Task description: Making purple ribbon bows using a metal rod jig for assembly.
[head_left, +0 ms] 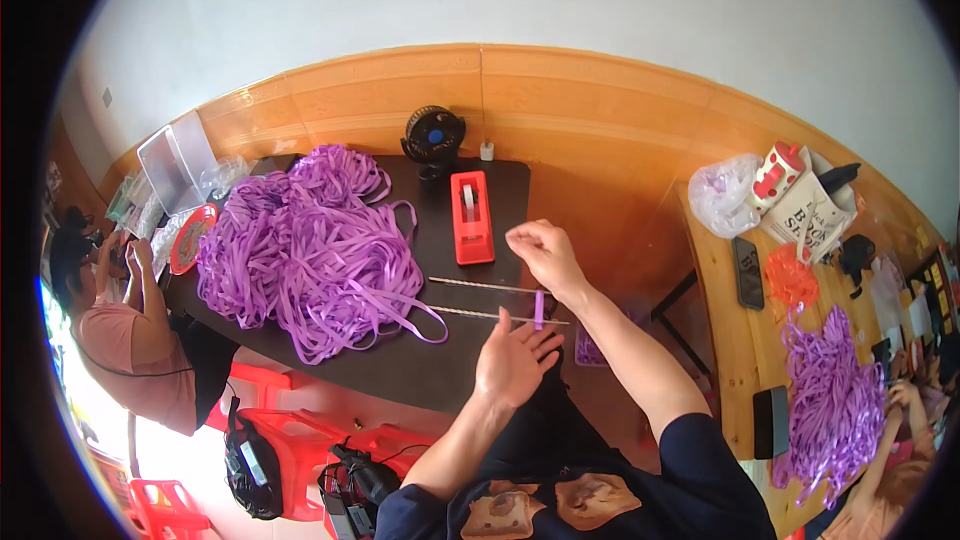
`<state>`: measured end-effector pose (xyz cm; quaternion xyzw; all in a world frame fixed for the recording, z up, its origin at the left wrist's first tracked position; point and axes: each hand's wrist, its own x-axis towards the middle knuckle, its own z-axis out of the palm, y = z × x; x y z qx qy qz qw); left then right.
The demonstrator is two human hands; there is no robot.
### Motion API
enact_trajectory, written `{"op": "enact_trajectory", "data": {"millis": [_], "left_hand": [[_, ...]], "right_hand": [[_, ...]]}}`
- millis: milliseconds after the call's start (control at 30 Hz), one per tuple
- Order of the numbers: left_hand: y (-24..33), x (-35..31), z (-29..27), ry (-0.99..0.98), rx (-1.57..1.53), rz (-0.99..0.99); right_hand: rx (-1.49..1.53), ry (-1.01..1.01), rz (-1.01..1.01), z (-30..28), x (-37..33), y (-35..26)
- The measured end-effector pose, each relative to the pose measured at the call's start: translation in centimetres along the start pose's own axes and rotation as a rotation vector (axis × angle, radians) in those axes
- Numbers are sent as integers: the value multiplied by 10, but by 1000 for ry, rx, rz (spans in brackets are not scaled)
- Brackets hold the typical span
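Two thin, twisted metal rods (465,313) jut side by side past the right edge of the dark table. A short purple ribbon loop (539,310) spans both near their right ends. My left hand (512,362) is just below the lower rod, palm up, fingers apart, with nothing seen in it. Above the upper rod, my right hand (545,255) has its fingers curled together; whatever they may pinch is hidden. A red tape dispenser (472,220) stands close by to the left of my right hand. A large tangled heap of purple ribbon (310,250) lies left of the rods.
A black fan (433,135) stands at the table's back. On the wooden table (735,360) at right are a phone (747,273), bags and more purple ribbon (830,390). Red stools (290,450) hold black bags. One person (135,350) sits left; another person's hands (905,410) are far right.
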<state>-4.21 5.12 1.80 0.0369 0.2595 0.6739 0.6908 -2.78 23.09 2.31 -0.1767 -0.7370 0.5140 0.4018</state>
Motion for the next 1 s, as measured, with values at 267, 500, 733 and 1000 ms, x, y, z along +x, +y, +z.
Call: {"op": "enact_trajectory", "data": {"millis": [267, 500, 733, 1000], "left_hand": [[0, -1, 4, 19, -69, -8], [-1, -1, -1, -29, -63, 19], [-2, 0, -1, -2, -66, 15], [-1, -1, 1, -13, -75, 40]], "right_hand": [[-35, -75, 496, 48, 47, -2], [296, 41, 469, 59, 45, -15], [284, 93, 432, 61, 18, -41], [43, 103, 376, 64, -1, -8]]}}
